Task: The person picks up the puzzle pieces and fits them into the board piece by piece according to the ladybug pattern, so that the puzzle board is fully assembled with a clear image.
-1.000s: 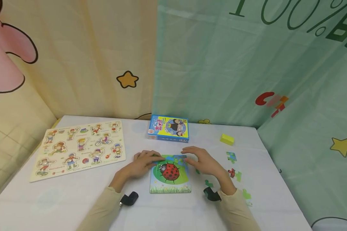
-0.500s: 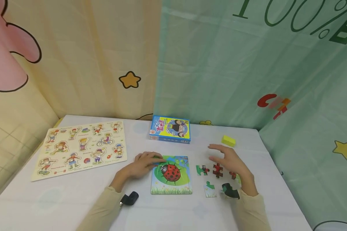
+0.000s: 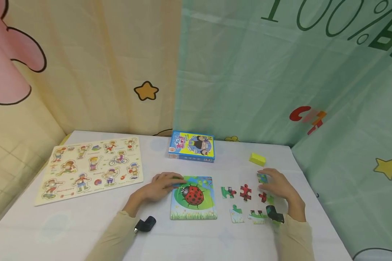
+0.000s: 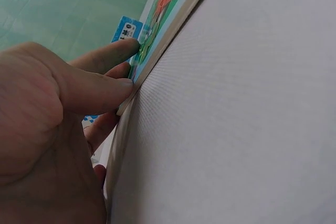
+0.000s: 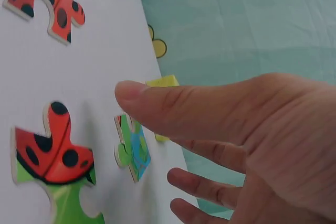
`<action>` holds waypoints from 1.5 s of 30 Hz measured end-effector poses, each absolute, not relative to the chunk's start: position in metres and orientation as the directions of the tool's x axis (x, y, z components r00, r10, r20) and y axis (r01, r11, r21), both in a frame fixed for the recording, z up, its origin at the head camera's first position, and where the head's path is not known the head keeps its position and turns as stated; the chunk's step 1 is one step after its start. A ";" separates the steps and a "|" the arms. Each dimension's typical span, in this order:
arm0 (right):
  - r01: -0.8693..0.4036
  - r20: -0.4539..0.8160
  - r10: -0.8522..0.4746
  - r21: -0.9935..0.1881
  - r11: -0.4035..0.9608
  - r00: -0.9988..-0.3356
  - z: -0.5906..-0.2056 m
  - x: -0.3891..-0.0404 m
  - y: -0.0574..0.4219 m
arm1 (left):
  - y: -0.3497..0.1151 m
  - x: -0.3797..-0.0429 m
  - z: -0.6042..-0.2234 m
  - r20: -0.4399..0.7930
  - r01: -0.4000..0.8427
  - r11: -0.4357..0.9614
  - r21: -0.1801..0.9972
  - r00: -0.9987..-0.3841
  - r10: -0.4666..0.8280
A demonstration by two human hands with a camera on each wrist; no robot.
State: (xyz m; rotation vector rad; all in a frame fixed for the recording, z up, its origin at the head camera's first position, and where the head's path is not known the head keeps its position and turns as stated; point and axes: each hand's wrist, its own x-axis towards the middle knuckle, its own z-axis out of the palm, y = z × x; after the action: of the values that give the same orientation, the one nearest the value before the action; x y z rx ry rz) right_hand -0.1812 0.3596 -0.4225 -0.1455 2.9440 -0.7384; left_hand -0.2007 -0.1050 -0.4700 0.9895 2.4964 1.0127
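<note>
The left hand (image 3: 160, 186) hides the far-left corner of the ladybird board (image 3: 193, 210); its extended fingers touch that corner. Right of the board, the right hand (image 3: 278, 184) gapes loosely, grasping nothing, over a small blue-green piece (image 3: 262, 178). Also right of the board, the wrist view crops a knobbed, pale-edged red-and-green piece (image 5: 55, 161).

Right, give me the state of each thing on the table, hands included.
Left hand: touching the ladybug board
Right hand: fingers spread about the blue-green puzzle piece
Blue-green puzzle piece: loose
Ladybug board: flat, picture up
Red puzzle piece: loose, face up
Sports-figure board: flat, face up
Blue-and-yellow box: lying flat, looks closed
Yellow block: untouched
</note>
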 end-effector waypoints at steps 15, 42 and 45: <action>0.004 -0.157 -0.085 -0.493 0.870 -0.984 -0.432 -0.180 0.373 | -0.105 -0.201 -0.469 -0.008 0.491 0.525 0.695 -0.725 0.689; -0.019 -0.066 -0.054 -0.455 0.890 -0.996 -0.438 -0.186 0.373 | -0.104 -0.199 -0.466 -0.011 0.477 0.518 0.710 -0.728 0.685; -0.041 -0.047 -0.071 -0.474 0.879 -0.996 -0.435 -0.188 0.364 | -0.104 -0.199 -0.465 -0.011 0.473 0.514 0.716 -0.728 0.686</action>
State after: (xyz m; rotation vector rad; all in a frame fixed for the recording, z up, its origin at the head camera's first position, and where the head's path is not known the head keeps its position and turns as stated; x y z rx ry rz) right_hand -0.1876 0.3636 -0.4347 -0.0892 2.9845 -0.7511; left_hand -0.1985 -0.1043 -0.4652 0.9725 2.4657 1.0327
